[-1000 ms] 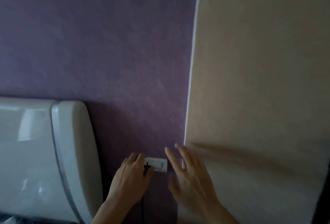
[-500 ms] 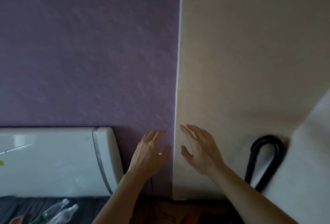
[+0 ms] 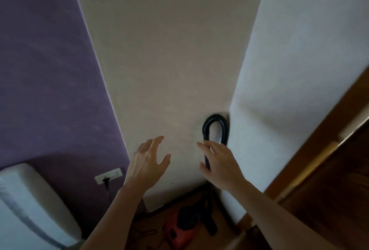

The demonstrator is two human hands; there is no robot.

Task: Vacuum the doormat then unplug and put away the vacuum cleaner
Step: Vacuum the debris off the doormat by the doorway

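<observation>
- Both hands are raised in front of the wall, spread wide and holding nothing. The left hand [image 3: 147, 162] hangs free, and the right hand [image 3: 219, 164] lies across the hose [image 3: 215, 122], seemingly about to take it. I cannot tell whether it touches.
- Below them the red vacuum cleaner [image 3: 179, 227] sits on the wooden floor [image 3: 189, 198], tucked into the corner, probably to keep it out of the walkway.
- The black hose loops up against the beige wall [image 3: 169, 50], propped there so it stands by itself.
- The plug [image 3: 105, 180] is in the socket [image 3: 108, 175] on the purple wall [image 3: 50, 70], beside a white rounded appliance [image 3: 30, 200], so the machine looks ready for use.
- A brown door [image 3: 329, 180] edges the right; no doormat is in view.
</observation>
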